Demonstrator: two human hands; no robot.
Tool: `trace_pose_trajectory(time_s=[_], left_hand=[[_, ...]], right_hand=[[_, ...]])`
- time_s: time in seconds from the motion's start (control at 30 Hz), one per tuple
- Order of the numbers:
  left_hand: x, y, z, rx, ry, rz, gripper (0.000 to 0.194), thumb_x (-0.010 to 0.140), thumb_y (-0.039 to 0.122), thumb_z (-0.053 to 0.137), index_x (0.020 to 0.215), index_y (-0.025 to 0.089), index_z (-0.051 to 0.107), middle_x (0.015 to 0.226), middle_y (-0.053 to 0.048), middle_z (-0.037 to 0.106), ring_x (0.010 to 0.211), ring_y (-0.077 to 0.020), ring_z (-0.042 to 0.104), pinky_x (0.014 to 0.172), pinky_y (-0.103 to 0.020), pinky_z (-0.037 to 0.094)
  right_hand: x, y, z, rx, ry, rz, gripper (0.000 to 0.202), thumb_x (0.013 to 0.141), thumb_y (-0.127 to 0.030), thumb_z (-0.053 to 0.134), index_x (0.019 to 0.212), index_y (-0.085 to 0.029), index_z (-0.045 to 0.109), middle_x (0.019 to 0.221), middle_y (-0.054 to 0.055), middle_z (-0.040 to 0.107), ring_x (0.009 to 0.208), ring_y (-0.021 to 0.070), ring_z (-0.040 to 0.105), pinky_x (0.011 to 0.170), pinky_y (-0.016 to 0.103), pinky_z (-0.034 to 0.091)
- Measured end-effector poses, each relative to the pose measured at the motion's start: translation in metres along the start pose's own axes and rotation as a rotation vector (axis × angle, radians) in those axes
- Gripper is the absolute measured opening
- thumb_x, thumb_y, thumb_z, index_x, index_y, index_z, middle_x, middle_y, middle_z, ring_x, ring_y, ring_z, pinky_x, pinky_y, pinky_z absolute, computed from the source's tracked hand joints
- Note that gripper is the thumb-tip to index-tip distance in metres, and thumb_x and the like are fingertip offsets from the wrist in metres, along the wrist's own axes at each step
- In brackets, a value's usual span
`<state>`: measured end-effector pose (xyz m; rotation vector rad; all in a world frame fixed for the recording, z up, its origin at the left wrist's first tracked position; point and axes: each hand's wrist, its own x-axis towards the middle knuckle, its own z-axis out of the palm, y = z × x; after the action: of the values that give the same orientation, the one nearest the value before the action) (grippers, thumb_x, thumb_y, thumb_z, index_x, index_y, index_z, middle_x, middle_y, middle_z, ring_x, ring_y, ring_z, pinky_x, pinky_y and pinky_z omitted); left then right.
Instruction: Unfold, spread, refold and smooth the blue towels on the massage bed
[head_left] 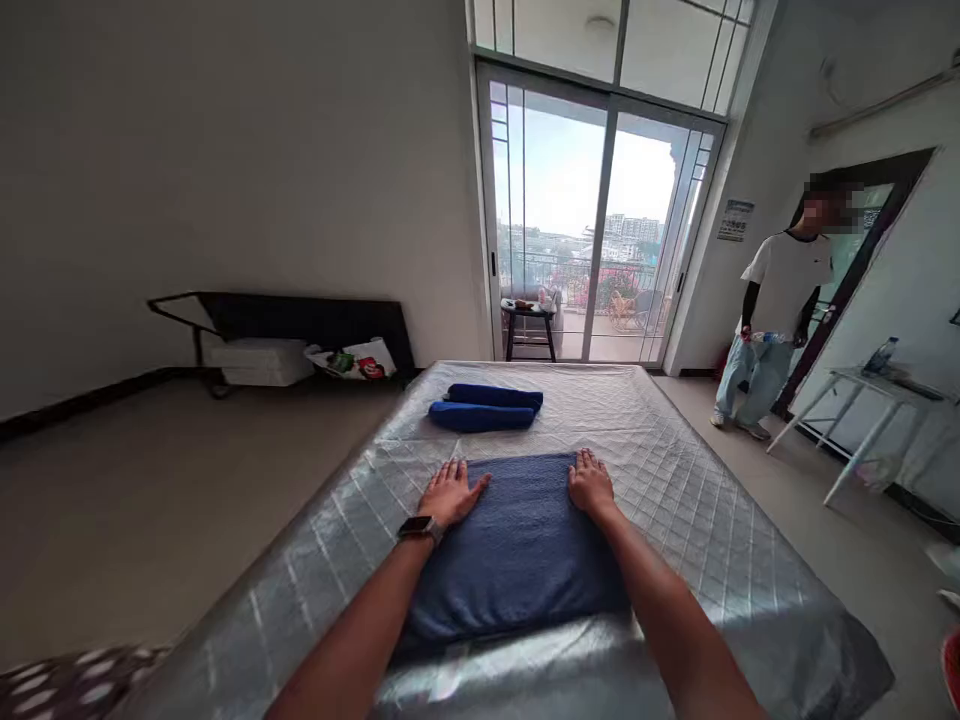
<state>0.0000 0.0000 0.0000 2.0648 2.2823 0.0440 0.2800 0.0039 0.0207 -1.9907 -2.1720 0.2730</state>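
Note:
A dark blue cloth (525,550) lies flat, roughly rectangular, on the plastic-covered mattress (675,480). My left hand (450,492) rests on its far left corner, fingers spread, with a watch on the wrist. On the far right corner lies my right hand (591,482), palm down with its fingers stretched out. Neither hand grips anything. Beyond the cloth, two blue rolled or folded cloths (484,416) lie side by side near the mattress's far end.
A person (780,290) stands at the right holding a bottle, near a white table (885,385) with a bottle on it. Against the left wall are a folded black frame (322,325) and a white box (262,362). A dark stool (529,312) stands by the glass door.

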Motion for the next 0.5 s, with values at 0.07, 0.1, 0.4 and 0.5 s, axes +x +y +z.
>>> trace_pose_trajectory(time_s=[0.07, 0.1, 0.4, 0.5], left_hand=[[0.006, 0.004, -0.008, 0.037, -0.013, -0.062, 0.092, 0.095, 0.067, 0.019, 0.148, -0.005, 0.039, 0.158, -0.027, 0.032, 0.149, -0.0328, 0.030, 0.122, -0.045, 0.022], [0.008, 0.009, -0.011, 0.046, -0.005, -0.066, 0.094, 0.094, 0.068, 0.019, 0.147, -0.007, 0.039, 0.157, -0.029, 0.032, 0.148, -0.0346, 0.031, 0.122, -0.046, 0.022], [0.001, 0.143, 0.018, -0.091, 0.203, 0.449, 0.071, 0.098, 0.062, 0.028, 0.151, 0.017, 0.041, 0.152, -0.017, 0.048, 0.142, -0.0297, 0.042, 0.118, -0.051, 0.028], [-0.011, 0.162, 0.030, -0.091, 0.199, 0.505, 0.067, 0.098, 0.059, 0.034, 0.152, 0.019, 0.039, 0.154, -0.015, 0.046, 0.142, -0.0281, 0.042, 0.119, -0.050, 0.027]], right_hand=[[0.000, 0.000, 0.000, 0.016, -0.003, 0.003, 0.059, 0.103, -0.031, 0.026, 0.155, -0.004, 0.030, 0.162, 0.015, 0.028, 0.153, 0.0190, 0.020, 0.122, 0.037, 0.014], [0.000, 0.000, 0.000, 0.021, -0.003, 0.004, 0.059, 0.103, -0.031, 0.026, 0.155, -0.004, 0.030, 0.162, 0.016, 0.028, 0.153, 0.0192, 0.020, 0.122, 0.037, 0.014], [0.007, 0.009, 0.007, -0.009, 0.000, -0.033, 0.061, 0.100, -0.026, 0.031, 0.157, -0.005, 0.026, 0.162, 0.015, 0.027, 0.152, 0.0195, 0.021, 0.122, 0.037, 0.015], [0.008, 0.011, 0.008, -0.010, -0.003, -0.041, 0.058, 0.100, -0.023, 0.028, 0.156, -0.007, 0.029, 0.162, 0.014, 0.028, 0.152, 0.0187, 0.021, 0.122, 0.037, 0.018]])
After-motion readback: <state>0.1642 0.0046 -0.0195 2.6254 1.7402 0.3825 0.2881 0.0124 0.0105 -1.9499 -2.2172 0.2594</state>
